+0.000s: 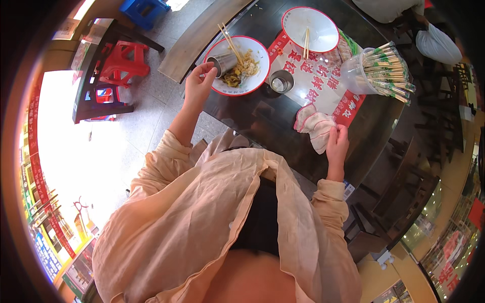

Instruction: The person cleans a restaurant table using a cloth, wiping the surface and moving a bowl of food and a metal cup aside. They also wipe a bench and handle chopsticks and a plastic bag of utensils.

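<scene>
My left hand point(200, 87) pinches the rim of a stainless steel cup point(226, 63). The cup is tilted inside a white bowl with a red rim point(254, 84), its mouth towards me. Leftover rice and greens point(244, 68) lie in that bowl, with a pair of chopsticks point(231, 43) leaning out over its far edge. In my right hand point(337, 144) is a white cloth with pink edging point(316, 127), bunched on or just above the dark table point(261, 113). A second steel cup point(282, 81) stands between the two hands and has something pale inside.
Another red-rimmed bowl point(310, 26) holds chopsticks point(306, 43) at the back. A clear plastic tub point(358, 74) of wrapped chopsticks point(390, 74) lies tipped towards the right on a printed sheet point(303, 83). A bench point(204, 32) and red stool point(125, 62) stand left.
</scene>
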Action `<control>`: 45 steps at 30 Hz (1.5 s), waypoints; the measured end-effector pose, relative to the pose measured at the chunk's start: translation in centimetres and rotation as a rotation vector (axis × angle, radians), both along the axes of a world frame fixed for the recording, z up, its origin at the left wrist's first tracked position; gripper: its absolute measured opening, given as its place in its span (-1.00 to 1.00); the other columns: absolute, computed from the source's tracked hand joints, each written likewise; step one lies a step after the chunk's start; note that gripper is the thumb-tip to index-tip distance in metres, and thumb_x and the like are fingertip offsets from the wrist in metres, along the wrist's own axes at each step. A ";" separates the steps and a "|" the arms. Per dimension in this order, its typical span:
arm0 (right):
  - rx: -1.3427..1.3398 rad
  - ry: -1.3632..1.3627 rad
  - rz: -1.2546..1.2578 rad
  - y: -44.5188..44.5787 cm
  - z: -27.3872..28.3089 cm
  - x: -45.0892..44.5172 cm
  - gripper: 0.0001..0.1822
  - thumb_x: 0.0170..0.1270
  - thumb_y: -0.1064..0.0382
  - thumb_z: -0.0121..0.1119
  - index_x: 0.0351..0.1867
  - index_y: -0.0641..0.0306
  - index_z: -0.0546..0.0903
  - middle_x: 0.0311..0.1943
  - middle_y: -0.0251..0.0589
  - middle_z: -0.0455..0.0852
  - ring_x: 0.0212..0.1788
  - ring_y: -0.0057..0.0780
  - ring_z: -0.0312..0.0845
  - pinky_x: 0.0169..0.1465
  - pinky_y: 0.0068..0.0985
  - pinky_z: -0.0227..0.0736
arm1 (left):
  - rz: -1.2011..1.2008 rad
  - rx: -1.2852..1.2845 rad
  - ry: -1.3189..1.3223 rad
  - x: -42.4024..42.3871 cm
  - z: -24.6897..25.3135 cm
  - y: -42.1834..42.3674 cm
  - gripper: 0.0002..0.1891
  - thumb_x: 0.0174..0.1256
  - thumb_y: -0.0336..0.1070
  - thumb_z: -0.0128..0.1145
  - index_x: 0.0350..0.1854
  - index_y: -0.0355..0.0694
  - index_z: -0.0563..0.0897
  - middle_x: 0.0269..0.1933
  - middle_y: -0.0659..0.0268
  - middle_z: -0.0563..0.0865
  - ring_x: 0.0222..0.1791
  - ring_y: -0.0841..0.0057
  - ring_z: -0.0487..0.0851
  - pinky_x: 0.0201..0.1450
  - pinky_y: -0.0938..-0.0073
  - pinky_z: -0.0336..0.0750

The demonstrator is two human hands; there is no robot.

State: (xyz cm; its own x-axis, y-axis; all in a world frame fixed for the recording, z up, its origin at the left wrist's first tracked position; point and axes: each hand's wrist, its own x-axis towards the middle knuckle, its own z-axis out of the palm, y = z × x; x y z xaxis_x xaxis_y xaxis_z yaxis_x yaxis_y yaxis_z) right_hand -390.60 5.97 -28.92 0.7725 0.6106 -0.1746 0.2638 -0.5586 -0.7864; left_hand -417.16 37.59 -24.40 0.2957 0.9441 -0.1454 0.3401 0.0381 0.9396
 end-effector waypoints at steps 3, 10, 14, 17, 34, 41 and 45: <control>0.162 -0.050 0.041 1.4 1.6 -0.3 -0.75 0.44 0.15 -0.02 -0.16 0.33 0.48 -0.26 -0.10 0.63 -0.22 -0.49 0.52 -0.13 -0.51 0.40 | 0.035 0.007 0.094 0.1 -2.1 0.8 -0.53 0.26 -0.10 0.27 0.09 -0.35 0.59 -0.07 0.27 0.69 -0.21 0.62 0.64 -0.11 0.63 0.49; 0.813 0.738 -0.127 2.5 8.1 1.2 -0.72 0.46 0.20 -0.08 0.05 0.35 0.42 -0.05 -0.23 0.58 0.03 -0.40 0.49 0.12 -0.39 0.37 | 0.033 -0.194 0.130 2.2 -2.2 2.8 -0.60 0.23 0.00 0.28 -0.29 -0.34 0.68 -0.47 0.36 0.62 -0.50 0.64 0.56 -0.45 0.59 0.43; 1.208 1.216 -0.128 2.1 8.4 1.4 -0.46 0.41 0.12 -0.20 0.37 0.31 0.27 0.35 -0.07 0.35 0.42 -0.10 0.17 0.44 -0.06 0.01 | 0.102 -0.272 0.096 2.8 -2.8 3.4 -0.64 0.22 -0.01 0.29 -0.44 -0.28 0.66 -0.57 0.43 0.52 -0.62 0.65 0.49 -0.58 0.59 0.31; 1.158 1.335 -0.395 1.8 3.6 0.8 -0.47 0.37 0.15 -0.16 0.33 0.31 0.33 0.35 -0.11 0.36 0.41 -0.11 0.19 0.44 -0.03 0.00 | 0.110 -0.283 0.060 2.9 -3.3 3.8 -0.66 0.23 -0.04 0.28 -0.40 -0.28 0.67 -0.55 0.44 0.54 -0.63 0.65 0.49 -0.59 0.62 0.29; 0.999 0.766 -0.064 6.7 7.5 -5.5 -0.80 0.45 0.27 -0.02 0.01 0.25 0.45 -0.01 -0.20 0.58 0.02 -0.41 0.49 0.07 -0.36 0.44 | -0.597 0.223 0.045 8.2 2.7 -7.9 -0.79 0.31 -0.32 0.19 -0.15 -0.38 0.64 -0.41 0.19 0.72 -0.47 0.63 0.57 -0.36 0.54 0.47; 0.706 -0.189 -0.041 9.8 3.2 -7.0 -0.75 0.35 0.33 0.07 0.01 0.31 0.56 -0.02 -0.08 0.61 0.11 -0.10 0.45 0.18 -0.30 0.33 | -0.775 0.271 0.081 10.4 2.7 -11.6 -0.87 0.25 -0.39 0.20 -0.23 -0.35 0.63 -0.44 0.11 0.64 -0.46 0.34 0.59 -0.35 0.47 0.48; 0.659 0.016 0.002 9.0 2.5 -5.3 -0.72 0.42 0.32 -0.02 0.04 0.42 0.55 -0.05 -0.02 0.65 0.01 -0.35 0.56 0.12 -0.47 0.39 | -0.882 0.345 0.074 10.3 3.3 -12.5 -0.89 0.22 -0.37 0.19 -0.35 -0.31 0.59 -0.45 0.08 0.63 -0.40 0.10 0.62 -0.35 0.30 0.50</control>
